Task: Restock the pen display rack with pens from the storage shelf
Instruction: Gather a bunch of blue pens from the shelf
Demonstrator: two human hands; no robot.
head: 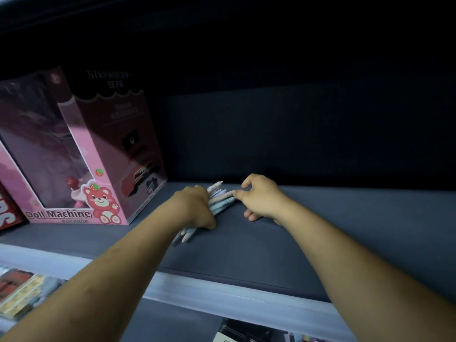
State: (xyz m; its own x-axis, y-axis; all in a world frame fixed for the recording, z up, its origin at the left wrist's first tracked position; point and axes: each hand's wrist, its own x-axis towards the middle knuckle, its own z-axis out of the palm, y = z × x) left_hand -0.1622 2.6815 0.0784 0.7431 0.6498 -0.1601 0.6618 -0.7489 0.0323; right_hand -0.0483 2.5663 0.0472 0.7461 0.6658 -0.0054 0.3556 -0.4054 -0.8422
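Note:
A bundle of pastel pens (220,197), white, blue and beige, lies on the dark grey storage shelf (283,243). My left hand (197,208) grips the bundle round its middle, so pen ends stick out above and below the fist. My right hand (261,196) is just right of the bundle. Its thumb and forefinger pinch the tip of one beige pen at the bundle's far end, and its other fingers rest on the shelf. The pen display rack is out of view.
A pink "Doll Machine" toy box (81,154) stands on the shelf left of my hands, with another red box (7,213) at the far left edge. The shelf's pale front lip (222,290) runs below my arms. Packaged goods (19,290) lie on the level underneath.

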